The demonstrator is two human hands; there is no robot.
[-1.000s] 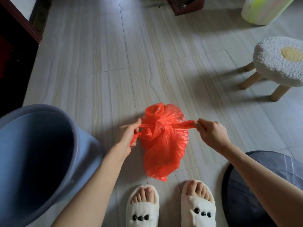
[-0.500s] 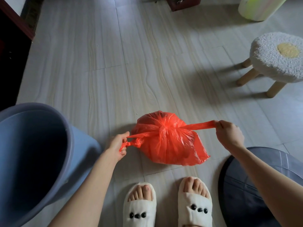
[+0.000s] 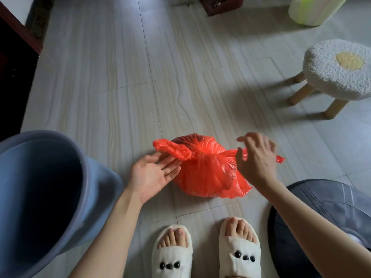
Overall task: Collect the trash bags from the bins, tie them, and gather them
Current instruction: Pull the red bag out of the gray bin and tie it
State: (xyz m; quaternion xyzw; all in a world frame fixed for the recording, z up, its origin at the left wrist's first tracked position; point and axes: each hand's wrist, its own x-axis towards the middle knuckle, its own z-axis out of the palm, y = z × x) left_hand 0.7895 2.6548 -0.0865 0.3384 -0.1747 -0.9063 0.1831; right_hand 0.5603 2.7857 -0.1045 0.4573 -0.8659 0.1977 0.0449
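The knotted red bag (image 3: 206, 173) lies on the floor (image 3: 140, 87); the left hand (image 3: 154, 175) and right hand (image 3: 257, 159) are spread open, holding nothing.

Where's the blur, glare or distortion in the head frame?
Head view: motion blur on the right hand; left hand sharper. Glare streaks on the red bag. Wide-angle bending at the edges stretches the blue bin. Soft stool shadow falls leftward.

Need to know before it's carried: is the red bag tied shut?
Tied: the red bag has a knot at its top, ends sticking out sideways.
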